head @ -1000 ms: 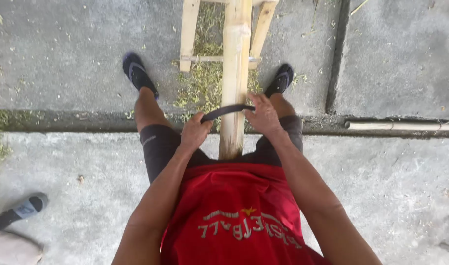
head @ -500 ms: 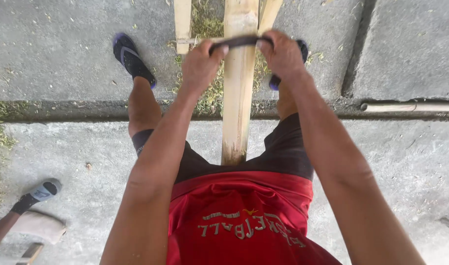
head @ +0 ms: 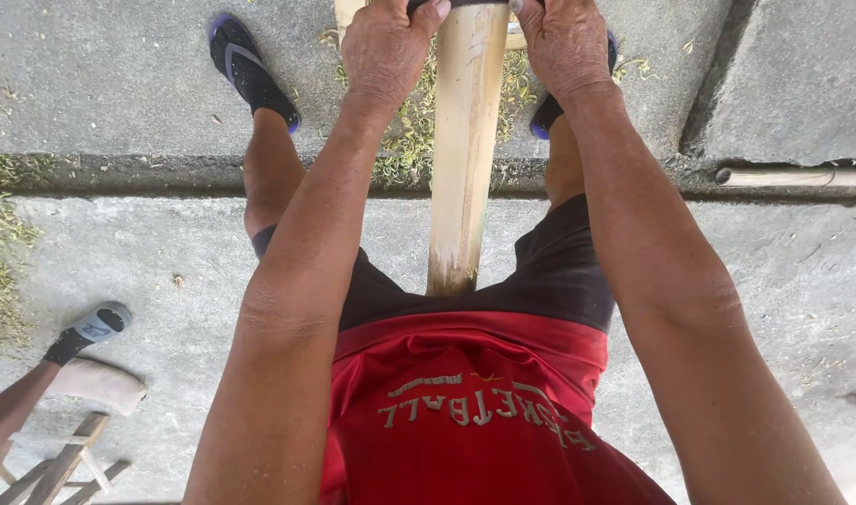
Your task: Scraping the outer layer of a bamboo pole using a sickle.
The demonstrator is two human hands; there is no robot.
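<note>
A pale bamboo pole runs lengthwise between my legs, its near end against my dark shorts. My left hand and my right hand each grip one end of a dark curved blade that lies across the pole at the top edge of the view. Most of the blade is cut off by the frame. Both arms are stretched forward. My feet in dark sandals stand either side of the pole.
Grey concrete slabs with a grassy joint lie underneath. A thin pipe lies at the right. At the lower left are another person's foot in a grey shoe and a small wooden stool.
Both hands have pushed the blade forward along the pole, away from my body, from near my thighs to the top edge of the view. My arms are now extended.
</note>
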